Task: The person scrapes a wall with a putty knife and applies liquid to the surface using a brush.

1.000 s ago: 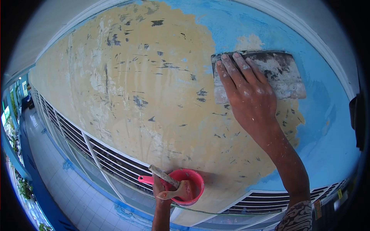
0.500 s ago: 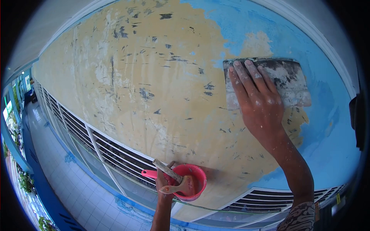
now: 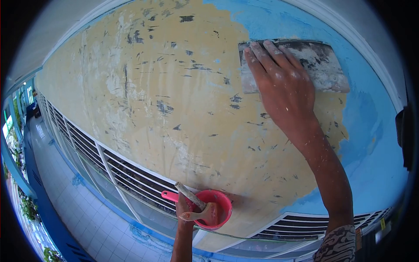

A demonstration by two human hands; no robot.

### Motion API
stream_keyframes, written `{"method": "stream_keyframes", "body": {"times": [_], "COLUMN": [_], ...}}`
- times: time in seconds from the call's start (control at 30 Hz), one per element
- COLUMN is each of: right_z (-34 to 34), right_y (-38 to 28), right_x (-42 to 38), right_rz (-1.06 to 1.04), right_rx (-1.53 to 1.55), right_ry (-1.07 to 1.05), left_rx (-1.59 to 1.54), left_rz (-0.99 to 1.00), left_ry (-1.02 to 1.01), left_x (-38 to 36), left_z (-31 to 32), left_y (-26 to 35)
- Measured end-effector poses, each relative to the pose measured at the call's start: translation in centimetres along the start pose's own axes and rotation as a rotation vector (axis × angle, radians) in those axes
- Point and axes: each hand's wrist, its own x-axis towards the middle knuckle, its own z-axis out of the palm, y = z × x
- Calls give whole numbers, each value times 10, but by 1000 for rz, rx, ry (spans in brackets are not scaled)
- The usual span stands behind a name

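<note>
While the right hand (image 3: 286, 89) is reaching out toward 2 o'clock, its fingers are lying straight over a white-smeared flat sheet (image 3: 326, 70), their tips coming up to its top edge; the thumb is hiding from view, so I cannot tell whether the hand is clamping it. The sheet is spreading past the hand toward 2 and 3 o'clock, over the tan and blue wall (image 3: 144, 78) (touching or just off it, I cannot tell which). Well apart, between 6 and 7 o'clock, the left hand (image 3: 182, 207) is gripping a pink dipper (image 3: 224, 199), whose bowl is sitting at that hand's 3 o'clock and whose handle is poking out toward 10. A brush (image 3: 201, 215) is lying across the bowl, its handle pointing to 9, and a pale stick (image 3: 190, 194) is slanting toward 10. From the dipper, the sheet is lying toward 1 o'clock
</note>
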Motion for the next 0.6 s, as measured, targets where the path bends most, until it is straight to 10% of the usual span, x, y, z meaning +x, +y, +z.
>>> {"method": "stream_keyframes", "body": {"times": [0.17, 0.6], "right_z": [-15, -9], "right_y": [-27, -32], "right_x": [-38, -34], "right_rz": [-15, 14], "right_rx": [20, 53], "right_ry": [-57, -59], "left_rx": [-549, -519], "left_rz": [-76, -97], "left_ry": [6, -20], "left_x": [8, 12], "left_z": [-4, -4], "left_y": [-24, -25]}}
